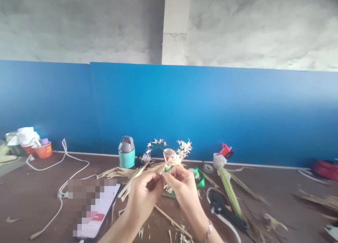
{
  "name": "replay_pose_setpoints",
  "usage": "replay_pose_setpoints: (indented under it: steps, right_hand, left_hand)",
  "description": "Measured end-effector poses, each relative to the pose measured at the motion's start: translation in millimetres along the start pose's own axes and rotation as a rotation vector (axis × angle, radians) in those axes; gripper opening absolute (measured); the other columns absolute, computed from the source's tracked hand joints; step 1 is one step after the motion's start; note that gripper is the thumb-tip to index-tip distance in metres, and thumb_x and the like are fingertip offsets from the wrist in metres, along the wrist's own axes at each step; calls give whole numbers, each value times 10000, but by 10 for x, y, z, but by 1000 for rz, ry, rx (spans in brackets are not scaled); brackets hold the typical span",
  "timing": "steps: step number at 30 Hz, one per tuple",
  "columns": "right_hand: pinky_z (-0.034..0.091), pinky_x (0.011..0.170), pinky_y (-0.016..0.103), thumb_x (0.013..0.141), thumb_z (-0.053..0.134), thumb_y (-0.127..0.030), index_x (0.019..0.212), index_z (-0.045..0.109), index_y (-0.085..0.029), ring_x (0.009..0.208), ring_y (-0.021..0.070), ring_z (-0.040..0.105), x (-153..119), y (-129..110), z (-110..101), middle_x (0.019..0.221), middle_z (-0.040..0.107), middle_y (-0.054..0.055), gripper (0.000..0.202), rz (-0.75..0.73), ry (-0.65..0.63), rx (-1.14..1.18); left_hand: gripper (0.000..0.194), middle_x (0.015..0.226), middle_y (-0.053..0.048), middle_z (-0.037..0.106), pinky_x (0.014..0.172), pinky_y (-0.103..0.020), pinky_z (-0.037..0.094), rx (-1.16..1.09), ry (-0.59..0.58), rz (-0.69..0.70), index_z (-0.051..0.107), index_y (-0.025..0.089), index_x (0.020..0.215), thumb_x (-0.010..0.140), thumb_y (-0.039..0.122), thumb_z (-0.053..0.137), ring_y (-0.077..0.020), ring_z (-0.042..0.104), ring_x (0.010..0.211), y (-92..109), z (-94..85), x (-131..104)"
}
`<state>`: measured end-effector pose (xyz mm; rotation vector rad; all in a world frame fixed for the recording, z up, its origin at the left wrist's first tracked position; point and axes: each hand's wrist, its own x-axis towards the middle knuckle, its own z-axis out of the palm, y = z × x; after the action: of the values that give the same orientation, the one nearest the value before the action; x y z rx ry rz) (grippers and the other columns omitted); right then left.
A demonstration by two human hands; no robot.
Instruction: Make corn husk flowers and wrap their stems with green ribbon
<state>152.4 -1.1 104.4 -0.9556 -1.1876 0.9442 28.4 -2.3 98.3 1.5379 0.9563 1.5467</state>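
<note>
Both hands meet at the centre of the head view, fingertips nearly touching. My left hand [146, 190] is pinched, with its thumb and index finger together at a small spot too fine to make out. My right hand [182, 185] has its thumb and fingers closed around the base of a pale flower [174, 161] with a bit of green at its stem. Just behind stand more small cream blossoms [185, 146] and a curved green stem with little flowers [158, 141], by a red and white cup [169, 153]. A green ribbon roll [199, 177] lies right of the hands.
A turquoise container [127, 155] stands at the back. On the left lie a phone [99, 211] and a white cable [62, 186]. A black glue gun [227, 211], tape roll [208, 168], green stalk [229, 192] and dry husks are on the right of the brown table [34, 204].
</note>
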Motion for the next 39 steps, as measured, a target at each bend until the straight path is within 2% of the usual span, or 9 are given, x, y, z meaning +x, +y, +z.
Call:
replay_pose_setpoints:
  steps: [3, 7, 10, 14, 18, 23, 26, 32, 39]
  right_hand:
    - [331, 514, 246, 639, 724, -284, 498, 516, -186, 493, 101, 375, 7, -25, -7, 503, 454, -51, 269, 33, -27, 50]
    - [423, 620, 261, 659, 745, -312, 609, 626, -170, 606, 137, 536, 22, -77, -53, 626, 609, -4, 192, 126, -226, 217]
    - [448, 672, 264, 693, 737, -283, 631, 667, -166, 673, 144, 580, 42, -86, -105, 722, 662, 18, 150, 146, -339, 307]
    - [459, 669, 263, 705, 741, -240, 627, 695, -167, 683, 142, 593, 69, -62, -149, 733, 671, 19, 117, 134, -391, 370]
    - [460, 604, 263, 694, 752, -263, 628, 702, -169, 611, 135, 580, 75, -45, -144, 689, 674, 20, 125, 148, -389, 371]
    - [460, 643, 267, 650, 781, -304, 555, 660, -162, 630, 144, 590, 47, -29, -85, 658, 681, 27, 210, 113, -257, 272]
    - [462, 674, 277, 656, 772, -329, 588, 659, -161, 675, 164, 605, 30, -29, -57, 679, 688, 36, 214, 98, -215, 212]
    - [379, 529, 203, 661, 764, -355, 630, 642, -155, 546, 86, 471, 48, -58, -93, 600, 577, -25, 236, 129, -232, 136]
    - [180, 364, 190, 698, 702, -495, 689, 625, -149, 416, 42, 246, 41, -53, -85, 522, 452, -59, 355, 175, -224, 43]
  left_hand:
    - [199, 454, 26, 493, 460, -224, 277, -3, -79, -132, 635, 171, 505, 683, 224, 709, -103, 388, 451, 0, -27, 31]
    - [263, 407, 64, 419, 385, -196, 141, -184, -172, -388, 604, 164, 547, 678, 359, 722, -47, 243, 374, -11, -69, 58]
    - [296, 464, 44, 489, 382, -181, 91, -373, -203, -500, 578, 159, 555, 598, 369, 782, -36, 261, 398, -24, -73, 52]
    - [281, 421, 66, 433, 385, -171, 82, -459, -247, -564, 576, 166, 567, 546, 320, 810, -42, 285, 409, -48, -73, 47]
    - [238, 472, 46, 498, 384, -184, 101, -341, -247, -531, 582, 171, 584, 572, 306, 777, -39, 276, 395, -47, -78, 55]
    - [166, 501, 32, 514, 450, -210, 279, 87, -153, -175, 595, 170, 545, 680, 223, 677, -80, 386, 457, -27, -54, 45]
    - [163, 496, 31, 516, 478, -222, 312, 180, -103, -112, 578, 175, 547, 693, 209, 644, -105, 423, 483, -28, -44, 40]
    - [168, 493, 61, 453, 459, -195, 236, -99, -92, -283, 584, 160, 593, 675, 275, 674, -68, 325, 464, -15, -75, 65]
    - [286, 433, 100, 324, 418, -181, 140, -470, -47, -417, 566, 154, 557, 605, 338, 779, -41, 192, 435, -46, -28, 31]
